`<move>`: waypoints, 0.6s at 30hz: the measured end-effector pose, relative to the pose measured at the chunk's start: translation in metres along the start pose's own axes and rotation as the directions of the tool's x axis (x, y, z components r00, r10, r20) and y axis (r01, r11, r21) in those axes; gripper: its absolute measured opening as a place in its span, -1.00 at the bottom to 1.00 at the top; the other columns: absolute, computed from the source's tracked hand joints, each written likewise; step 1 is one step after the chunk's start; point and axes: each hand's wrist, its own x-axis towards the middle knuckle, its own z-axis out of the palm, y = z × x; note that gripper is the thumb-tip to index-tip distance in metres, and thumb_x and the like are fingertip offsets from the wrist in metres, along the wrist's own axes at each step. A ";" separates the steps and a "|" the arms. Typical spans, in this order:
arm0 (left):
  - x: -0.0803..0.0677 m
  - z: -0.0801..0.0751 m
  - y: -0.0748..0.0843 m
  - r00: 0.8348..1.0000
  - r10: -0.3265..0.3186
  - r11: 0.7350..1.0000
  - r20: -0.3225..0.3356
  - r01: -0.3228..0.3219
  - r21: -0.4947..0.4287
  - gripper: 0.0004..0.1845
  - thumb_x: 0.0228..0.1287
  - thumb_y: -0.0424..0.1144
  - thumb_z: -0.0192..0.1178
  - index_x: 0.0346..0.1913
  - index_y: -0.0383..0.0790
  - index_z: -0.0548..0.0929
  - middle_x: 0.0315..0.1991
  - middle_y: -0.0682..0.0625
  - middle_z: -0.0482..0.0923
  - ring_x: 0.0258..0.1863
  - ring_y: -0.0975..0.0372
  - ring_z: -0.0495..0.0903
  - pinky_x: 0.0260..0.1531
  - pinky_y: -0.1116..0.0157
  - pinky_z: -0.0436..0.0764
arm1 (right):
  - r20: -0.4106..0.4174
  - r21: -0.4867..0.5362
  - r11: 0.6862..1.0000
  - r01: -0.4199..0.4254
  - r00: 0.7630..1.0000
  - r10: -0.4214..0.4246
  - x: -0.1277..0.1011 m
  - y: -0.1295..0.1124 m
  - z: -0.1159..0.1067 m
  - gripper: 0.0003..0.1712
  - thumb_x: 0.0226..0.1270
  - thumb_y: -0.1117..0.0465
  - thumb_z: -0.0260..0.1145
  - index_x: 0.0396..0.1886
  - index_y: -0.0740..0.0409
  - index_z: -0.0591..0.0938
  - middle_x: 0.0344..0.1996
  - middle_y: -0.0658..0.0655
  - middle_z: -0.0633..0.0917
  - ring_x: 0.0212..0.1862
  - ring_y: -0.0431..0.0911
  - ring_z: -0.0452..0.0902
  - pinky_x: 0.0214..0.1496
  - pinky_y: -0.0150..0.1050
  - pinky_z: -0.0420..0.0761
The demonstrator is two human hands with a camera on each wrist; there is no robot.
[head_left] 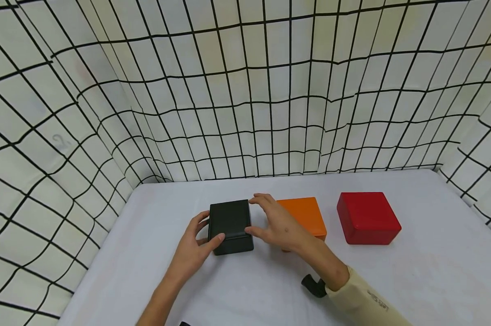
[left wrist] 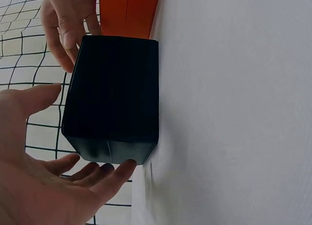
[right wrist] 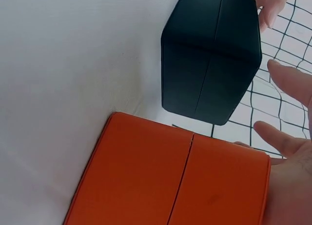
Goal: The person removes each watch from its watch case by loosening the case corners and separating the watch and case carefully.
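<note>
A black lidded box [head_left: 230, 222] sits on the white-covered table, a thin seam running round its sides. My left hand [head_left: 192, 251] is at the box's left side. In the left wrist view, its fingertips [left wrist: 127, 165] lie against that side, while the thumb is spread apart above the lid. Close by the right edge is my right hand [head_left: 275, 222], thumb and fingers spread with nothing gripped; whether they touch the box is unclear. Partly hidden behind the right hand and wrist, an orange box [head_left: 304, 213] stands to the right of the black one.
A red box [head_left: 369, 217] stands farther right on the table [head_left: 428, 271]. White walls with a black grid net [head_left: 269, 108] rise behind the table and along both sides. A small black object [head_left: 313, 286] is by the right sleeve.
</note>
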 end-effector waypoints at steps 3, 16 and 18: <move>0.000 -0.002 0.000 0.999 0.008 1.000 0.034 -0.008 -0.008 -0.12 0.37 -0.03 0.39 0.62 -0.05 0.15 0.66 -0.12 0.11 0.61 -0.11 0.24 0.32 -0.05 0.60 | 0.026 -0.001 1.000 -0.023 0.999 0.023 0.001 0.000 0.001 -0.15 0.28 -0.02 0.56 0.48 0.09 0.43 0.58 0.16 0.34 0.48 0.14 0.44 0.50 0.12 0.50; 0.005 -0.007 -0.012 0.991 0.048 0.997 0.128 -0.039 -0.073 0.09 0.17 -0.24 0.55 0.64 -0.04 0.06 0.68 -0.10 0.04 0.65 -0.09 0.14 0.41 -0.11 0.51 | 0.085 -0.028 0.998 -0.063 0.994 0.065 0.008 -0.003 0.004 -0.16 0.28 -0.05 0.55 0.48 0.07 0.46 0.61 0.21 0.28 0.51 0.16 0.40 0.51 0.15 0.48; 0.006 -0.007 -0.014 0.990 0.046 0.997 0.135 -0.036 -0.073 0.11 0.16 -0.24 0.56 0.65 -0.02 0.05 0.68 -0.10 0.03 0.65 -0.10 0.13 0.41 -0.10 0.51 | 0.093 -0.033 0.997 -0.073 0.993 0.075 0.009 -0.004 0.005 -0.14 0.27 -0.07 0.56 0.49 0.06 0.45 0.62 0.21 0.27 0.51 0.17 0.41 0.50 0.15 0.48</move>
